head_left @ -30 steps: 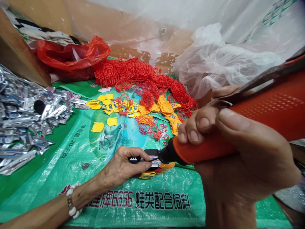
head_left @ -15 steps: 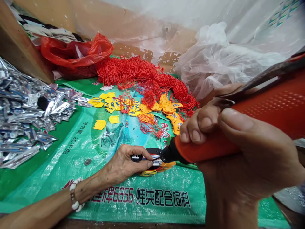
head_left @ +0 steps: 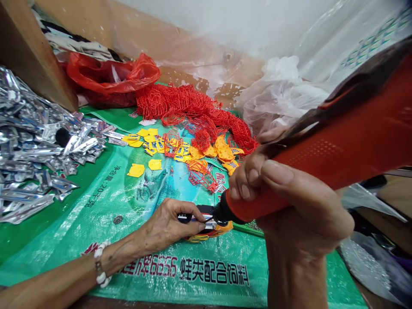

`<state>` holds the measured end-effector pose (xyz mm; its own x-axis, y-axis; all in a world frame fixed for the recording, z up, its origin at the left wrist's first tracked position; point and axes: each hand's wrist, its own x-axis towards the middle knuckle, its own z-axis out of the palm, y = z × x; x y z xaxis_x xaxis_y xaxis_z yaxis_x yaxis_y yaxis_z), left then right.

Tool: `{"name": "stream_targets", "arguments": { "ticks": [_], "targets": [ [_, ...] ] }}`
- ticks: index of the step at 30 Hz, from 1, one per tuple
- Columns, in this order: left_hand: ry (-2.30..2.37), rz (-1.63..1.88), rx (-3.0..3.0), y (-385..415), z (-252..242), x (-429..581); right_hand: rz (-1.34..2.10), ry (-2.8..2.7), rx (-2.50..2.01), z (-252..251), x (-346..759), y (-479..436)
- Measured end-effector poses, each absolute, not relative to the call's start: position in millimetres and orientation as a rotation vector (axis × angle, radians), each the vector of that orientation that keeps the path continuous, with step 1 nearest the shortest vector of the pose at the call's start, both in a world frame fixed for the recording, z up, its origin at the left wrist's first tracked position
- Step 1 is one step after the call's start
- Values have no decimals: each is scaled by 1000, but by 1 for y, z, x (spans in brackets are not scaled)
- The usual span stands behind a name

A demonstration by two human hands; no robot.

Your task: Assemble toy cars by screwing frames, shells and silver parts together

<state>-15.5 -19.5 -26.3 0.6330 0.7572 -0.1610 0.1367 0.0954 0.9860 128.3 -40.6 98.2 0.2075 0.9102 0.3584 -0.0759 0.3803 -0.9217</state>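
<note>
"What can't we see well?"
"Your left hand [head_left: 175,223] pinches the thin dark metal tip [head_left: 209,219], so its end is hidden. Your right hand [head_left: 302,208] grips the orange-red power tool [head_left: 325,156]; its back is cut off."
"And the yellow, red and black plastic piece [head_left: 222,229]?"
"Partly covered, near the front edge of your shiny green plastic sheet [head_left: 58,246]. A pale wall [head_left: 244,25] stands behind."
</note>
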Motion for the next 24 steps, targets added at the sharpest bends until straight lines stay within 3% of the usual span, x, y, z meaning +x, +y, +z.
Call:
{"name": "stream_targets", "arguments": {
  "ticks": [24],
  "targets": [
    [793, 510, 1463, -15, -24, -18, 745, -902, -741, 90, 119, -45]
  ]
}}
